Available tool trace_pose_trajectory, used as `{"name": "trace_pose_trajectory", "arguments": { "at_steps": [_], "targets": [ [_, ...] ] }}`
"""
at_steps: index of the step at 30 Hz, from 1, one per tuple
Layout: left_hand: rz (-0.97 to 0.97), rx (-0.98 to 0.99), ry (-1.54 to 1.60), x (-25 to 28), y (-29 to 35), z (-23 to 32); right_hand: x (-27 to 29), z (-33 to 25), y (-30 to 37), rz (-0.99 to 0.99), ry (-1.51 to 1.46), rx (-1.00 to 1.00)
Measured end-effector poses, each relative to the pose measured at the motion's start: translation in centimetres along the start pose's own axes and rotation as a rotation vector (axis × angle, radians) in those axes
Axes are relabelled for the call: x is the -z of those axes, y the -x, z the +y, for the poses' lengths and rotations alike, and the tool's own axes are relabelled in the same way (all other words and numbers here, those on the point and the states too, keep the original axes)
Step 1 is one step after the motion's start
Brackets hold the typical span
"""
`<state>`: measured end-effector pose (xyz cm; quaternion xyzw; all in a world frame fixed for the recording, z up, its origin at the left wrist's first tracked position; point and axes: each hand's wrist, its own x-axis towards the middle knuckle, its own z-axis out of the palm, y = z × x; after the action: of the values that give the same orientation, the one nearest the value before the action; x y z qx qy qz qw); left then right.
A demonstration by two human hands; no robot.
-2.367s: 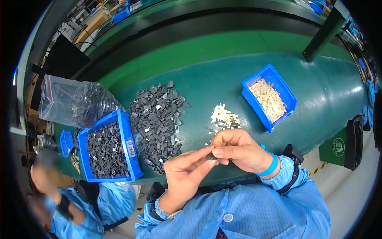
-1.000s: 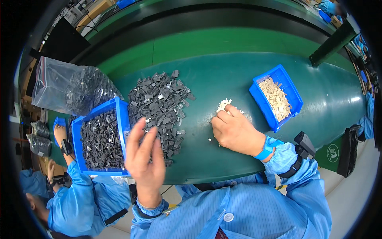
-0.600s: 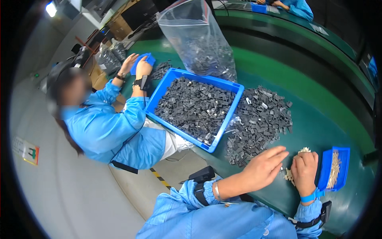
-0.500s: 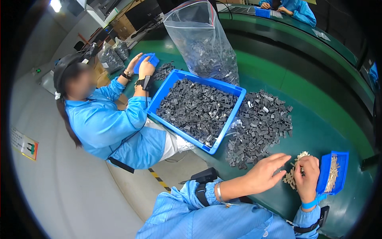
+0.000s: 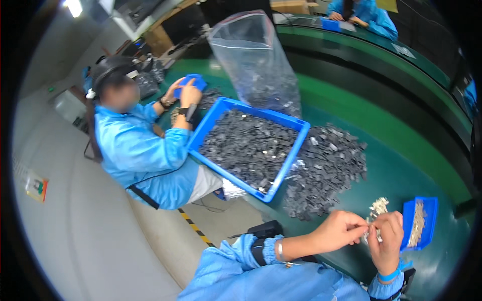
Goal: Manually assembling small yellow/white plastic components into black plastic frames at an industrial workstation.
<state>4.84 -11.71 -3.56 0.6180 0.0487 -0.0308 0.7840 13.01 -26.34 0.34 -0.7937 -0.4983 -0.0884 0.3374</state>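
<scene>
My left hand (image 5: 340,232) is closed, its thumb and index finger pinched together. Its fingertips meet those of my right hand (image 5: 386,240), which is curled closed, with a blue band at the wrist. Whatever sits between the fingertips is too small to make out. Just beyond and partly behind my hands lies a pile of small cream-coloured parts (image 5: 379,204) on the green table. Close to the right of my right hand stands a small blue bin (image 5: 431,227) holding more light-coloured slender parts (image 5: 417,223).
A loose heap of small dark grey parts (image 5: 331,168) lies left of the cream pile. Beyond it are a large blue tray (image 5: 232,186) full of similar parts and a clear plastic bag (image 5: 251,55). A co-worker (image 5: 140,145) at the left holds a small blue bin (image 5: 191,85).
My left hand has come right and down, its spread fingers closing into a pinch against my right fingertips. The co-worker has shifted, still holding the small blue bin.
</scene>
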Motion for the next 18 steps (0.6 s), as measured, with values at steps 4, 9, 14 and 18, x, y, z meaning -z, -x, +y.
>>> {"name": "trace_pose_trajectory", "arguments": {
  "at_steps": [4, 9, 14, 18],
  "targets": [
    [0.114, 0.029, 0.188, 0.3, 0.9, 0.4, -0.8, 0.6, -1.0, 0.022, -0.099, 0.071],
    [0.164, -0.072, 0.193, 0.9, 1.1, 1.3, 0.2, 0.4, -1.5, 0.119, -0.121, 0.187],
    [0.137, -0.17, -0.026, 0.5, 0.9, 2.2, 0.1, 0.9, -1.0, 0.066, -0.139, 0.147],
    [0.146, -0.287, -0.266, 0.6, 1.3, 2.0, -0.1, 1.0, -0.9, 0.025, -0.233, 0.146]
  ]
}}
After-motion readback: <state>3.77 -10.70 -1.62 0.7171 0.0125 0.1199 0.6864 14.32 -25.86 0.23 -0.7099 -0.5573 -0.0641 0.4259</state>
